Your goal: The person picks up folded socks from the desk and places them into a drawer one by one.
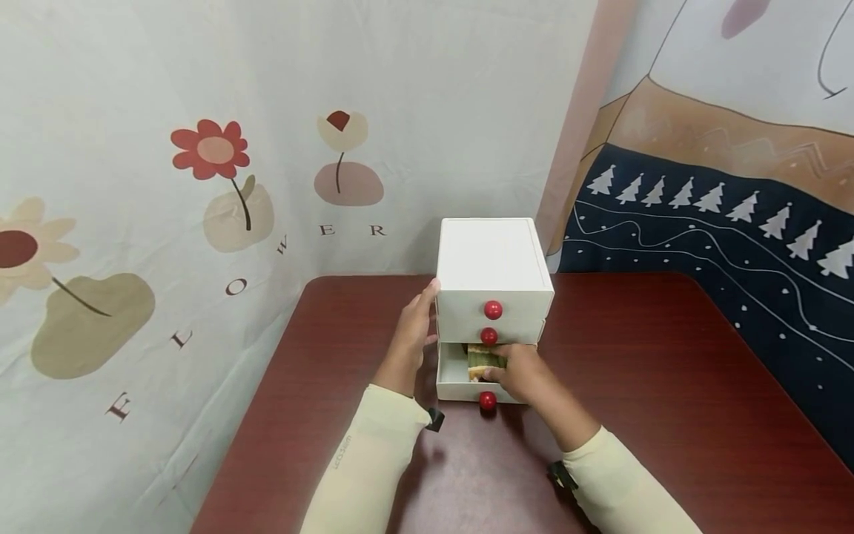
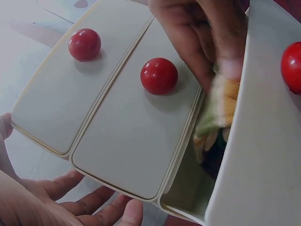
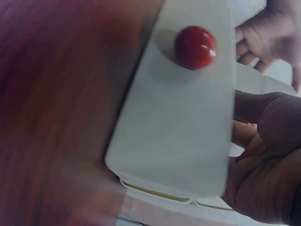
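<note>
A small white drawer unit (image 1: 494, 256) with red round knobs has its bottom drawer (image 1: 454, 391) pulled out. My left hand (image 1: 412, 334) rests against the unit's left side, its fingers fairly straight; the left wrist view shows the fingers along the edge of the upper drawers (image 2: 122, 141). Over the bottom drawer, my right hand (image 1: 527, 371) pinches a soft-looking green and yellow patterned item (image 1: 483, 361), its thumb on the item in the left wrist view. Blur and the hand partly hide this item, and its kind is unclear. The drawer front (image 3: 174, 122) hides the fingertips in the right wrist view.
The unit stands on a dark red-brown table (image 1: 634, 371) near its far edge. Behind it hangs a light curtain (image 1: 414, 111) with printed flowers. To the right is a dark blue printed cloth (image 1: 667, 222) with white trees.
</note>
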`<state>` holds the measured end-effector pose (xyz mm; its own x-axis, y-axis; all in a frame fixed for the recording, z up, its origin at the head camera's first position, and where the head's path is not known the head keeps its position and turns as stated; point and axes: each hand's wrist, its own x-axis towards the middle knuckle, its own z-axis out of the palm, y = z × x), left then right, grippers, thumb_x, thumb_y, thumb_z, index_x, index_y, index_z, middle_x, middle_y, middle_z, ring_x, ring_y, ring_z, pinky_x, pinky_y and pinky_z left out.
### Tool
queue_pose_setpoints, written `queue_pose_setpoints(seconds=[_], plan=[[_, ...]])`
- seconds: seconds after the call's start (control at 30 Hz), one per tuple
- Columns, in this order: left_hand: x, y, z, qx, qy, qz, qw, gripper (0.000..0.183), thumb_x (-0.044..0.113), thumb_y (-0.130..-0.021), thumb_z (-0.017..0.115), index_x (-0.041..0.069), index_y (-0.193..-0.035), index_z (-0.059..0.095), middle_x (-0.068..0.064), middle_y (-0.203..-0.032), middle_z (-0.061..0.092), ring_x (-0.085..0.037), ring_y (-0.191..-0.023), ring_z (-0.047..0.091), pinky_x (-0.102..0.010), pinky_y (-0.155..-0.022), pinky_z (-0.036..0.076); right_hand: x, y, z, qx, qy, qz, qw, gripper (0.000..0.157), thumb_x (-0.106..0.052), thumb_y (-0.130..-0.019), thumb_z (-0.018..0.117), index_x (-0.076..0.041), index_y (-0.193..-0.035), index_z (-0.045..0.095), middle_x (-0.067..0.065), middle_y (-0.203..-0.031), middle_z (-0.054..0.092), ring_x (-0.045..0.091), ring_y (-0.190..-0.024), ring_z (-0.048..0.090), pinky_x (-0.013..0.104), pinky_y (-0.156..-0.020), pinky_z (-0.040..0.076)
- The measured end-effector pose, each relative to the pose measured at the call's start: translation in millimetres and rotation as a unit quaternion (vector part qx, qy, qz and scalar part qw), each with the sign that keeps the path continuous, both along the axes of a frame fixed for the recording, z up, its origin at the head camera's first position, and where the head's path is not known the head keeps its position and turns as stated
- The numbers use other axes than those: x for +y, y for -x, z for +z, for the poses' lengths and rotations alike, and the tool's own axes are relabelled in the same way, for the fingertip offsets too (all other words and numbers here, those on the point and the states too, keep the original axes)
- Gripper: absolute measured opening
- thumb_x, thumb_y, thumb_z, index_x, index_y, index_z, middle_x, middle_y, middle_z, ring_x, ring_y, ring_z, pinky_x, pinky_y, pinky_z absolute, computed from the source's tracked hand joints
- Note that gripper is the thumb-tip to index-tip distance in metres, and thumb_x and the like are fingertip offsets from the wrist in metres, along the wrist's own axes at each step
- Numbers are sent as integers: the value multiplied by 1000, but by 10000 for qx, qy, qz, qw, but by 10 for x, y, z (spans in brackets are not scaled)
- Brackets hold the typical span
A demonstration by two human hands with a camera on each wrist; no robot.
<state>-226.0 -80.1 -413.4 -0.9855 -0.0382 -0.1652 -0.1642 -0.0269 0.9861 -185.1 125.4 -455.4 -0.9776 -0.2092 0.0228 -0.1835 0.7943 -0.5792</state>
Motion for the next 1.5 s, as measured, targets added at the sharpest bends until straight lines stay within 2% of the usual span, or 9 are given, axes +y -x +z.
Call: queue_pose_setpoints(seconds=[0.3,0.57,0.67,0.8,0.93,1.03,1.13,1.3,1.5], plan=[[2,18,-12,-18,-38,-13,10000,79,72,-102,55,18,-161,54,-12,-166,51,-39,-152,51,-70,-120,42,-11,-27,-5,69,-100,-2,9999,38,-22,-94,87,-7,-128,81,19,-117,80,34,-103,73,54,-96,60],[3,34,-14,-64,3,5,10000,81,72,-101,56,20,-163,51,-9,-169,48,-38,-153,50,-69,-121,42,48,-153,96,-50,44,11,10000,34,-16,-102,76,-3,-134,77,21,-130,78,37,-122,72,56,-103,59],[6,33,-12,-73,25,4,10000,81,72,-101,56,20,-163,51,-9,-169,49,-38,-153,51,-68,-121,43,37,-256,105,320,79,-96,9994,32,-15,-100,79,-3,-130,79,22,-131,77,40,-122,72,57,-102,59],[8,31,-8,-45,54,39,10000,80,71,-102,55,18,-162,53,-12,-166,52,-39,-151,53,-69,-119,44,-28,-426,77,1181,-9,-327,9925,29,-15,-95,85,-4,-121,82,23,-128,71,43,-119,67,58,-96,59],[7,38,-4,-41,85,90,9999,79,70,-102,55,18,-162,53,-13,-166,53,-39,-149,54,-69,-118,45,-110,-568,45,1808,-12,-494,9823,19,-13,-91,88,-6,-108,82,13,-113,67,33,-106,63,50,-79,59],[8,40,2,-32,87,105,9999,79,70,-102,55,18,-161,54,-14,-164,54,-39,-149,55,-69,-118,45,-158,-623,23,1944,-17,-471,9798,13,-13,-89,90,-11,-97,81,4,-98,66,25,-90,64,41,-65,54],[11,37,8,-44,82,98,9999,80,71,-101,55,18,-162,53,-12,-165,53,-39,-150,54,-69,-119,44,-182,-639,-1,1822,-6,-302,9828,14,-13,-88,90,-16,-88,76,-2,-84,68,17,-77,64,35,-59,51],[13,27,4,-82,97,70,9999,81,72,-101,56,20,-163,52,-10,-167,52,-38,-152,52,-68,-120,44,-175,-634,-26,1069,-115,25,9942,24,-14,-89,89,-24,-79,69,-11,-66,62,12,-64,58,33,-56,43],[9,28,-2,-57,95,80,9999,82,72,-101,56,19,-163,52,-11,-166,52,-38,-151,52,-69,-120,43,-148,-610,-40,689,-455,174,9964,18,-12,-86,91,-22,-89,76,-7,-71,66,20,-71,66,38,-57,45]])
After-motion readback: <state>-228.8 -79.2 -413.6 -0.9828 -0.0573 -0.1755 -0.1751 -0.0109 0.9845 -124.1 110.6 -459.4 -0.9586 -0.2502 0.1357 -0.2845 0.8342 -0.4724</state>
